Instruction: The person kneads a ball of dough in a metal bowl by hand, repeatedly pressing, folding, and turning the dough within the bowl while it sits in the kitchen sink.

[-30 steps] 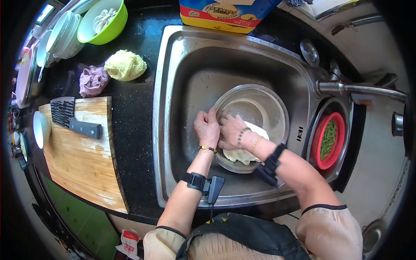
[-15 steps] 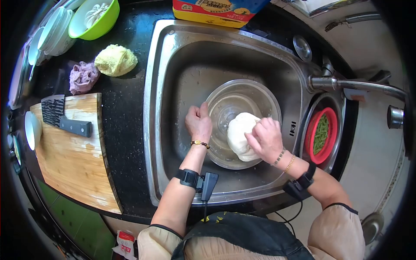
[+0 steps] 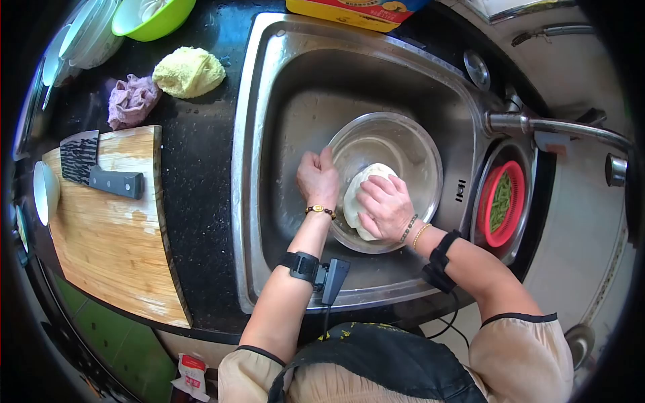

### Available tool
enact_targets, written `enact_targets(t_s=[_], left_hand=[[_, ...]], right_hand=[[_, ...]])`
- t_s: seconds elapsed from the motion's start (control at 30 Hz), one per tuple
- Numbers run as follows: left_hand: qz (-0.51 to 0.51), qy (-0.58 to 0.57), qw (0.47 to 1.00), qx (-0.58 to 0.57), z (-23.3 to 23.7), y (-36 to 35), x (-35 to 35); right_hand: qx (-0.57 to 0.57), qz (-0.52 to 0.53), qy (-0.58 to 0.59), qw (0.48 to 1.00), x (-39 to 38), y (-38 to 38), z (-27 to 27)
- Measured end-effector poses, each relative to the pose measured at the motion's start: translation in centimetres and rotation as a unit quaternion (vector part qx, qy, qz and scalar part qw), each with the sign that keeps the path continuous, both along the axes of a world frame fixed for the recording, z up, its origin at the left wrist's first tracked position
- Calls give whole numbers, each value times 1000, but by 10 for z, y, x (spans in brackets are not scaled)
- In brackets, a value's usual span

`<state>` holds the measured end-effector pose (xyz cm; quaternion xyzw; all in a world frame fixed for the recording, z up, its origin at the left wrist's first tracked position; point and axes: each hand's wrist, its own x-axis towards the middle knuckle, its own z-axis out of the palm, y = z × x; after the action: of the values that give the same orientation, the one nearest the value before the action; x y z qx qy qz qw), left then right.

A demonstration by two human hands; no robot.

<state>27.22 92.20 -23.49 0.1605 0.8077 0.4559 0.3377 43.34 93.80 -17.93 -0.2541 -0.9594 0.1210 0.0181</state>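
A metal bowl stands inside the sink. A lump of white dough lies at its lower left side. My left hand is closed on the bowl's left rim, thumb toward the inside. On top of the dough, my right hand presses down with its fingers curled over it, hiding much of the dough's right side.
The steel sink surrounds the bowl, its faucet at right above a red basket of green pieces. Left on the counter are a cutting board, a cleaver, yellow dough, purple dough and a green bowl.
My right hand has moved left and down onto the dough, which now looks flatter and narrower. My left hand stays at the bowl's rim. The whole view has shifted slightly.
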Motion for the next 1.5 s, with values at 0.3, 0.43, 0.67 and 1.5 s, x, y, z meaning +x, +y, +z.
enact_targets(t_s=[0.3,0.43,0.67,1.5], left_hand=[[3,10,1000,-15,0,0,2],[4,5,1000,1,0,0,2],[15,-17,999,-22,8,1,3],[2,2,1000,10,-11,-1,0]], right_hand=[[8,27,2,1000,-9,9,-22],[11,20,12,1000,-13,14,-28],[2,-2,45,999,-23,25,-41],[13,66,-6,998,-55,52,-52]])
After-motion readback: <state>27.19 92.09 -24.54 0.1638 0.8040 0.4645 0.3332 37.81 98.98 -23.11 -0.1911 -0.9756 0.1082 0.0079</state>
